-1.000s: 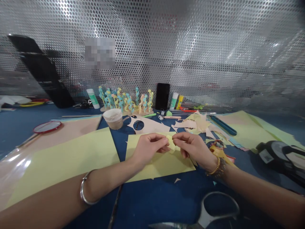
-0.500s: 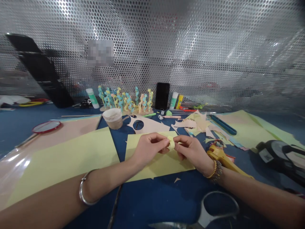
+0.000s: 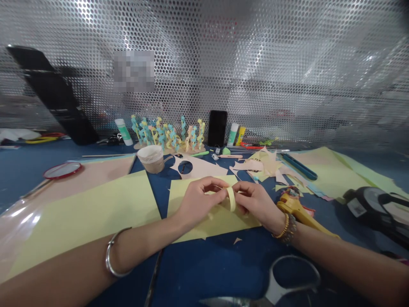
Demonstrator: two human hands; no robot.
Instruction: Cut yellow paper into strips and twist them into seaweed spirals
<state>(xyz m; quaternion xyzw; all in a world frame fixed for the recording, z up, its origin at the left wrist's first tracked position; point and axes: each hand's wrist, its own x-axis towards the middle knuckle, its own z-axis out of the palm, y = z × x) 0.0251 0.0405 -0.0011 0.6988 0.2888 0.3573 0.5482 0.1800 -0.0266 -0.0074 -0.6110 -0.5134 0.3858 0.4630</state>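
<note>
Paper strip (image 3: 231,200): bent in a curve, above the yellow sheet (image 3: 214,224).
Left hand (image 3: 200,199): grip pinched on the strip's left side.
Right hand (image 3: 260,202): grip pinched on its right side, maybe so the curl stays put.
Scissors (image 3: 272,294): near on the worktop (image 3: 204,268), probably there for easy reach.

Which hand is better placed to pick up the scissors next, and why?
Probably the right hand: the ring handle of the scissors lies nearer it, while the left hand is farther off. Both hands are at the curled yellow paper strip.
</note>
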